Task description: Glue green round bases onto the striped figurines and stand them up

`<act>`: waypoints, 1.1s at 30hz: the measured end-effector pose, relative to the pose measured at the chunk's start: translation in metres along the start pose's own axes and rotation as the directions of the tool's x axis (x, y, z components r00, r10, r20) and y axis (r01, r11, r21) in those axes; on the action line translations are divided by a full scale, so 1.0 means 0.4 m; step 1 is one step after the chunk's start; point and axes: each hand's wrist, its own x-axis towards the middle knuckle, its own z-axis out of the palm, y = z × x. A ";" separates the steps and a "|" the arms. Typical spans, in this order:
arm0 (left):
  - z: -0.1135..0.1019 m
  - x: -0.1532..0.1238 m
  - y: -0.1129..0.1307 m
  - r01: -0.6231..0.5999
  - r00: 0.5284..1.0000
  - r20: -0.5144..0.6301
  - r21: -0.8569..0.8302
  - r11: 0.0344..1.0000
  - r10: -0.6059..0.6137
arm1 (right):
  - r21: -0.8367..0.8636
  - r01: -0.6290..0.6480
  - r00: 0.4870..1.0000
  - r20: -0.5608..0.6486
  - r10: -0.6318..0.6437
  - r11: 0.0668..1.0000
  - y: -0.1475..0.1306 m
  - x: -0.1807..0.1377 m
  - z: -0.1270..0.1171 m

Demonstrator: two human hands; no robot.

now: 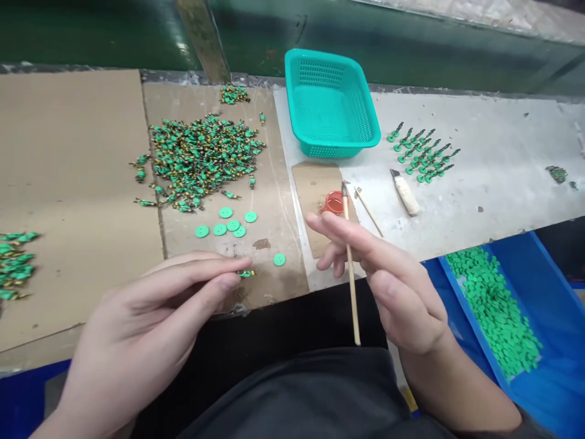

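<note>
- Left hand (150,323) had a tiny green figure (247,274) pinched between thumb and forefinger, over the cardboard (291,281), near a loose green disc (279,260).
- Right hand (397,292) had fingers loosely stretched, brush (353,299) running among them; couldn't tell if they gripped it.
- IMO a light, steady pinch suited something that small.
- Red pot (328,200) had reddish liquid (335,206); blue bin (557,305) held loads of green bits (498,314); teal basket (336,147) sat behind the pot.

Teal perforated basket (322,113), pale-handled knife (406,194) lying apart, dark green panel (265,30), brown post (201,36)
</note>
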 end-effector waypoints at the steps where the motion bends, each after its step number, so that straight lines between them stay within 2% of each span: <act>1: 0.004 0.003 0.002 0.035 0.999 0.012 -0.023 0.999 -0.035 | 0.012 0.007 1.000 -0.026 -0.006 1.000 0.006 0.001 0.002; 3: 0.012 0.014 0.018 0.094 0.995 0.038 -0.054 0.994 -0.092 | 0.003 -0.007 0.997 -0.078 0.007 1.000 0.016 0.008 0.012; 6: 0.023 0.033 0.054 0.096 0.994 0.056 -0.076 0.992 -0.092 | 0.046 0.002 0.992 -0.129 0.004 0.999 0.031 0.026 0.037; 10: 0.038 0.054 0.082 -0.067 0.997 0.036 0.099 0.993 0.064 | 0.163 0.041 0.990 -0.140 -0.019 0.986 0.057 0.040 0.064; 12: 0.044 0.061 0.087 -0.149 0.989 0.049 0.188 0.971 0.142 | 0.236 -0.023 0.991 -0.121 0.053 0.971 0.065 0.036 0.072; 16: 0.057 0.068 0.099 -0.196 0.977 0.120 0.198 0.960 0.175 | 0.394 -0.168 0.977 -0.059 0.207 0.904 0.062 0.022 0.077; 21: 0.071 0.062 0.111 -0.233 0.972 0.062 0.216 0.948 0.225 | 0.235 -0.200 0.976 -0.040 0.215 0.951 0.043 0.019 0.061; 27: 0.061 0.052 0.102 -0.233 0.973 0.062 0.302 0.924 0.224 | 0.050 -0.119 0.988 -0.095 0.123 0.992 0.033 0.010 0.048; 33: 0.037 0.049 0.084 -0.215 0.977 0.078 0.331 0.919 0.201 | -0.106 0.010 0.996 -0.085 -0.019 0.994 0.043 0.010 0.041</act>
